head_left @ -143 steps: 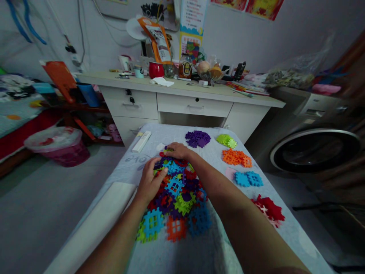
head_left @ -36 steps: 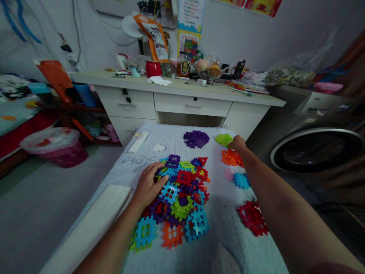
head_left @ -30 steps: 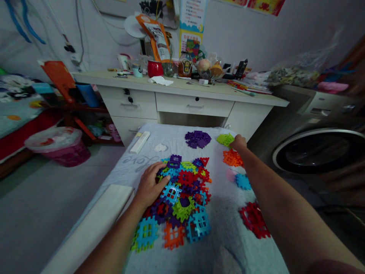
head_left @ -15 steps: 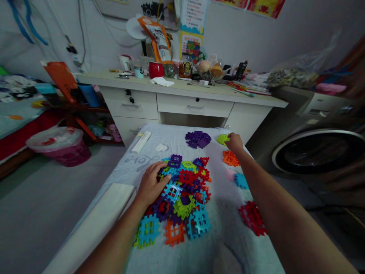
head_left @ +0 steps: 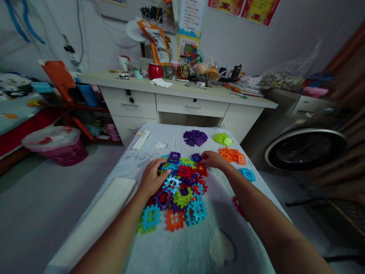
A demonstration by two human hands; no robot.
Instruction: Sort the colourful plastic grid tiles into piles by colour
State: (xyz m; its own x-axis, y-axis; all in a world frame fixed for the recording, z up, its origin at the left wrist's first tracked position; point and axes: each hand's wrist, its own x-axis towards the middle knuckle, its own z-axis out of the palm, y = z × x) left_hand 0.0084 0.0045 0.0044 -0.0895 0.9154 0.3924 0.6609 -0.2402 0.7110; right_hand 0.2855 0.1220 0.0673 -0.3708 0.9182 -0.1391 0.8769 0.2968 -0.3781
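My bare left forearm slants up and inward from the lower left, and my left hand lies palm down, fingers loosely bent, thumb spread away from them. My right forearm, bare too, crosses in from the lower right. My right hand points leftward, back up, fingers curled; their tips are too hidden to tell whether they close.

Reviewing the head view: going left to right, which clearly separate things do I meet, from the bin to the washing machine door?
Pink bin → left hand → red square piece → right hand → blue pieces → washing machine door.
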